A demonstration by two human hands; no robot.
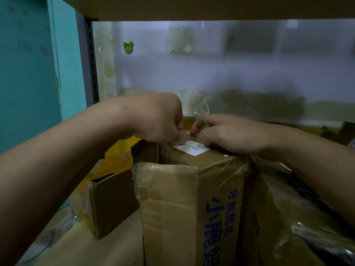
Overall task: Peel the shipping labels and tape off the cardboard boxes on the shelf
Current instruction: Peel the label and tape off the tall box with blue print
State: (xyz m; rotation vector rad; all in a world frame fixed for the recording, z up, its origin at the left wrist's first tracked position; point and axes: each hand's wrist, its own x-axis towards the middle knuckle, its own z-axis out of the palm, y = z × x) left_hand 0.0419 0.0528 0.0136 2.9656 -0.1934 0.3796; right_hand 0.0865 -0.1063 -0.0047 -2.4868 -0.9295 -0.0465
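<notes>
Left forearm [57, 160] beside printed box [172, 208]; tape [201, 108] crowds label [194, 149].

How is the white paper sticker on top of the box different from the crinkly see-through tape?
The white rectangular paper label is solid white; the crinkly clear plastic tape is see-through. The label lies flat on the brown cardboard box; the tape stands up crumpled and loose. The left hand pinches the label's edge, while the right hand seems to grip the tape. Both are at the box's top.
</notes>
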